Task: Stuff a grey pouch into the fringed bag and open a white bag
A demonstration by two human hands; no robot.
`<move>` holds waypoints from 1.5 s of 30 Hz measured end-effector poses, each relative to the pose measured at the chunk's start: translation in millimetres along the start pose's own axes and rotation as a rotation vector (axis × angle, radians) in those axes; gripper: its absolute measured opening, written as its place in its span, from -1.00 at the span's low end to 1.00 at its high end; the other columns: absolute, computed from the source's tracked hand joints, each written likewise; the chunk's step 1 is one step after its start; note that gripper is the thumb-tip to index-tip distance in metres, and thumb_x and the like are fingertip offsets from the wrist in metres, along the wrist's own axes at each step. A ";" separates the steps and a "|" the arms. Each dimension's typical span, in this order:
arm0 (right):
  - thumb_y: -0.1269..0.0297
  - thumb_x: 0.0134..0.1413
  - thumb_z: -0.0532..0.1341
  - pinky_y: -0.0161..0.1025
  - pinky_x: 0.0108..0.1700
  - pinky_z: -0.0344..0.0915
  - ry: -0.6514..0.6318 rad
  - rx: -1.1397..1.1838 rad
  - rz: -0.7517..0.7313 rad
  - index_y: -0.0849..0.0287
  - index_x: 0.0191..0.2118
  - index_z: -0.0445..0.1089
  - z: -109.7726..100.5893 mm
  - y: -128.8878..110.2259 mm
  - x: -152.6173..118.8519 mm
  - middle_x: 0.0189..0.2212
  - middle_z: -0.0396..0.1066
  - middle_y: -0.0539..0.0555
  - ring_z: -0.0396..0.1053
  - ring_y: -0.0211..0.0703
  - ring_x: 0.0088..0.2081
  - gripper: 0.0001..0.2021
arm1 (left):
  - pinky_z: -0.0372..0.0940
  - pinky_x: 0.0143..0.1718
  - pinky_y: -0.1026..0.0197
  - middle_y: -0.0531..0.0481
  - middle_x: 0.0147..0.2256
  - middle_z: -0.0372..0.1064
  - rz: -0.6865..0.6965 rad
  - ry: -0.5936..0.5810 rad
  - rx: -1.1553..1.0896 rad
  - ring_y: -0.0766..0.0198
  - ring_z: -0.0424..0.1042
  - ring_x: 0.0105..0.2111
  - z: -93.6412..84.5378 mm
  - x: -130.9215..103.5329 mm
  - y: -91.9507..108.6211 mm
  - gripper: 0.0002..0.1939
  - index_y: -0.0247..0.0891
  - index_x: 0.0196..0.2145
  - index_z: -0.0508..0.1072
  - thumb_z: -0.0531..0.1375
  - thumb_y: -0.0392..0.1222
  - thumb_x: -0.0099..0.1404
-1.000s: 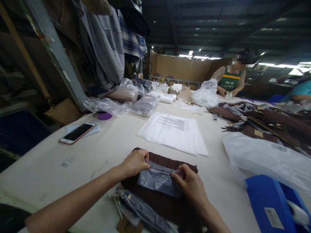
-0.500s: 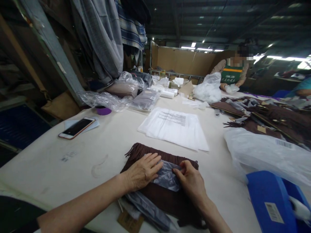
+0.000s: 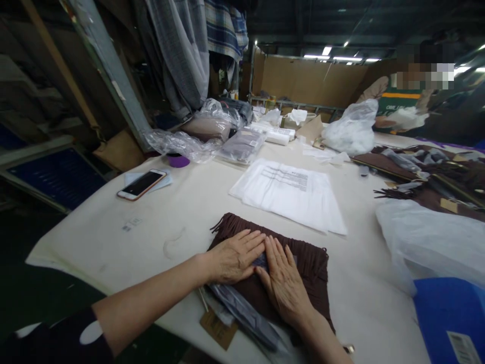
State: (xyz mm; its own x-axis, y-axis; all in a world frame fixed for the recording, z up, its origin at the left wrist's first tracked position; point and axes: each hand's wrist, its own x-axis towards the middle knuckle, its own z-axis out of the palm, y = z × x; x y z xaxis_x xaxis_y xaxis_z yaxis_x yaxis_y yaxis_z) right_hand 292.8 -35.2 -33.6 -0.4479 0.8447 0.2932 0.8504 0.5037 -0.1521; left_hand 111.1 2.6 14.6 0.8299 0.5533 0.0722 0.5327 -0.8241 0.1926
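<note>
A dark brown fringed bag (image 3: pixel 310 258) lies on the table in front of me. My left hand (image 3: pixel 237 257) rests flat on its upper middle, fingers stretched out. Beside it my right hand (image 3: pixel 282 280) also presses flat, its fingertips close to those of the left. Between and under the hands shows a bit of grey plastic wrap (image 3: pixel 260 260), mostly covered by them. A long strip wrapped in clear plastic (image 3: pixel 248 316) lies along the bag's near edge. From that edge hangs a brown cardboard tag (image 3: pixel 217 327).
Beyond the bag lies a stack of white printed plastic bags (image 3: pixel 290 194). A phone (image 3: pixel 142 184) and purple tape roll (image 3: pixel 178 160) sit at left. More brown bags (image 3: pixel 435 177), clear plastic (image 3: pixel 428 237) and a blue bin (image 3: pixel 447 313) stand right. A co-worker (image 3: pixel 403 103) handles white material behind.
My right hand has gone from pinching the plastic wrap to lying flat over it. My left hand stays flat on the bag. The whole view has shifted, moving the table things rightward.
</note>
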 end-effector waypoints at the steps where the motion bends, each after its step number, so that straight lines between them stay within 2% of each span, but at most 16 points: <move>1: 0.10 0.24 -0.10 0.04 0.22 -0.03 -0.015 -0.002 0.007 0.33 0.28 -0.23 4.0 1.6 -1.8 0.24 -0.06 0.23 -0.11 -0.03 0.25 -0.40 | -0.05 0.20 -0.08 -0.40 0.18 -0.01 0.002 -0.009 -0.010 -0.06 -0.03 0.20 -0.4 0.2 -0.7 -0.42 -0.54 0.15 0.06 0.06 -0.21 0.24; 5: 0.05 0.25 -0.13 0.03 0.22 -0.05 -0.025 -0.015 0.006 0.33 0.27 -0.17 5.7 3.4 -4.1 0.24 -0.06 0.24 -0.13 -0.03 0.26 -0.40 | -0.04 0.20 -0.06 -0.45 0.18 -0.02 0.013 -0.008 -0.090 -0.03 -0.05 0.21 -11.0 -2.2 -3.1 -0.38 -0.58 0.16 0.03 0.09 -0.22 0.21; 8: -0.01 0.23 -0.15 0.03 0.22 -0.07 -0.039 -0.023 0.019 0.37 0.24 -0.06 3.2 1.9 -2.6 0.23 -0.06 0.25 -0.14 -0.02 0.26 -0.38 | 0.06 0.16 0.01 -0.31 0.12 0.15 -0.040 0.158 -0.153 0.09 0.08 0.16 -27.7 -20.9 2.1 -0.53 -0.45 0.10 0.14 0.04 -0.27 0.25; 10: -0.04 0.23 -0.17 0.03 0.23 -0.08 -0.045 -0.017 0.018 0.39 0.23 -0.03 2.8 1.4 -1.5 0.23 -0.05 0.25 -0.12 -0.02 0.25 -0.36 | 0.19 0.06 0.07 -0.19 -0.04 0.33 -0.263 0.353 -0.207 0.17 0.27 0.02 -34.9 -45.8 11.1 -0.69 -0.33 -0.03 0.29 -0.02 -0.27 0.28; 12: -0.06 0.22 -0.18 0.02 0.23 -0.08 -0.038 -0.014 0.016 0.40 0.22 -0.01 3.4 1.7 -0.9 0.22 -0.03 0.25 -0.11 -0.01 0.25 -0.35 | 0.31 -0.13 0.14 -0.10 -0.24 0.40 -0.631 0.505 -0.314 0.22 0.38 -0.19 -32.9 -76.5 23.9 -0.78 -0.28 -0.20 0.35 -0.01 -0.21 0.26; 15: -0.07 0.22 -0.19 0.03 0.22 -0.07 -0.012 -0.008 0.014 0.40 0.22 -0.01 5.1 2.8 -0.9 0.22 -0.01 0.25 -0.10 0.00 0.25 -0.34 | 0.30 -0.50 0.22 -0.04 -0.42 0.37 -1.177 0.569 -0.654 0.24 0.39 -0.46 -13.2 -114.2 47.5 -0.73 -0.28 -0.32 0.31 0.09 -0.04 0.08; 18: -0.05 0.22 -0.18 0.05 0.22 -0.06 0.022 -0.004 -0.008 0.34 0.26 -0.11 7.3 3.9 -2.0 0.22 -0.01 0.24 -0.10 0.00 0.25 -0.35 | 0.10 -0.74 0.30 -0.06 -0.38 0.36 -1.434 0.611 -1.077 0.35 0.29 -0.68 9.5 -121.5 71.4 -0.56 -0.29 -0.29 0.24 0.12 0.01 -0.13; 21: -0.04 0.23 -0.17 0.06 0.21 -0.06 0.058 -0.029 -0.046 0.34 0.28 -0.19 10.4 5.5 -3.7 0.22 0.00 0.25 -0.09 0.01 0.24 -0.34 | -0.02 -0.78 0.36 -0.08 -0.32 0.36 -1.410 0.660 -1.325 0.43 0.25 -0.73 18.8 -102.6 86.3 -0.55 -0.30 -0.30 0.24 0.13 -0.02 -0.17; 25: -0.05 0.22 -0.18 0.05 0.20 -0.04 0.093 -0.056 -0.074 0.32 0.29 -0.27 15.8 9.2 -5.3 0.21 0.03 0.25 -0.03 0.04 0.22 -0.33 | -0.13 -0.80 0.40 0.04 -0.52 0.33 -1.364 0.651 -1.538 0.46 0.20 -0.77 17.8 -80.4 87.0 -0.63 -0.30 -0.41 0.26 0.15 -0.07 -0.22; 28: -0.03 0.23 -0.21 0.05 0.19 -0.05 0.124 -0.071 -0.104 0.28 0.29 -0.38 18.4 11.0 -5.6 0.20 0.03 0.24 -0.01 0.04 0.21 -0.33 | -0.13 -0.79 0.42 0.15 -0.65 0.23 -1.393 0.615 -1.625 0.48 0.15 -0.78 17.0 -83.0 81.6 -0.67 -0.28 -0.49 0.24 0.18 -0.10 -0.28; 31: 0.00 0.24 -0.21 0.05 0.17 -0.03 0.158 -0.102 -0.143 0.27 0.28 -0.49 18.7 11.2 -5.3 0.20 0.05 0.25 0.02 0.05 0.20 -0.34 | -0.06 -0.77 0.42 0.14 -0.66 0.24 -1.356 0.501 -1.600 0.47 0.16 -0.76 12.2 -97.8 75.5 -0.68 -0.26 -0.49 0.22 0.18 -0.08 -0.24; 34: 0.01 0.25 -0.22 0.06 0.14 0.01 0.172 -0.125 -0.159 0.29 0.28 -0.52 17.6 11.4 -5.5 0.19 0.06 0.29 0.05 0.07 0.19 -0.34 | -0.01 -0.74 0.40 0.14 -0.66 0.24 -1.338 0.221 -1.311 0.42 0.17 -0.75 -0.1 -114.2 66.3 -0.80 -0.26 -0.43 0.24 0.09 -0.14 -0.07; 37: 0.01 0.25 -0.20 0.07 0.14 0.02 0.162 -0.128 -0.168 0.30 0.28 -0.51 17.1 13.4 -6.9 0.18 0.07 0.30 0.03 0.08 0.20 -0.33 | 0.18 -0.58 0.30 0.06 -0.60 0.30 -1.232 -0.060 -0.574 0.27 0.35 -0.59 -14.5 -122.1 53.0 -0.89 -0.25 -0.45 0.31 0.00 -0.29 0.08; 40: -0.01 0.24 -0.19 0.08 0.16 0.00 0.160 -0.087 -0.161 0.28 0.28 -0.47 20.4 16.0 -5.6 0.19 0.05 0.28 0.01 0.06 0.21 -0.33 | 0.25 -0.25 0.06 -0.13 -0.36 0.38 -1.163 -0.094 -0.134 0.07 0.42 -0.30 -23.9 -122.3 38.5 -0.82 -0.29 -0.40 0.35 -0.04 -0.38 0.15; 42: -0.03 0.23 -0.19 0.10 0.17 -0.01 0.143 -0.043 -0.131 0.28 0.29 -0.39 22.8 14.0 -1.7 0.20 0.02 0.26 -0.01 0.05 0.22 -0.34 | 0.21 -0.17 0.00 -0.21 -0.25 0.35 -1.149 -0.089 -0.048 0.04 0.39 -0.23 -26.7 -123.0 30.3 -0.77 -0.31 -0.30 0.35 -0.06 -0.41 0.17; 45: -0.05 0.22 -0.16 0.09 0.18 0.02 0.050 -0.002 -0.036 0.32 0.26 -0.11 13.2 0.7 0.7 0.20 0.02 0.24 -0.03 0.03 0.22 -0.35 | 0.21 -0.16 0.04 -0.18 -0.27 0.34 -1.058 -0.082 0.016 0.09 0.37 -0.25 -25.9 -118.8 23.0 -0.72 -0.34 -0.31 0.35 -0.07 -0.52 0.12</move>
State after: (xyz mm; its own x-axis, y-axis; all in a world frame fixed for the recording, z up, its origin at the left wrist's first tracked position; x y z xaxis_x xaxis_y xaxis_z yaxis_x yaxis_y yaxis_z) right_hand 289.5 -31.9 -45.9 -0.4637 0.8159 0.3453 0.8347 0.5330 -0.1384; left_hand 20.5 -79.0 35.8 -0.0492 0.9803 -0.1913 0.9919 0.0704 0.1056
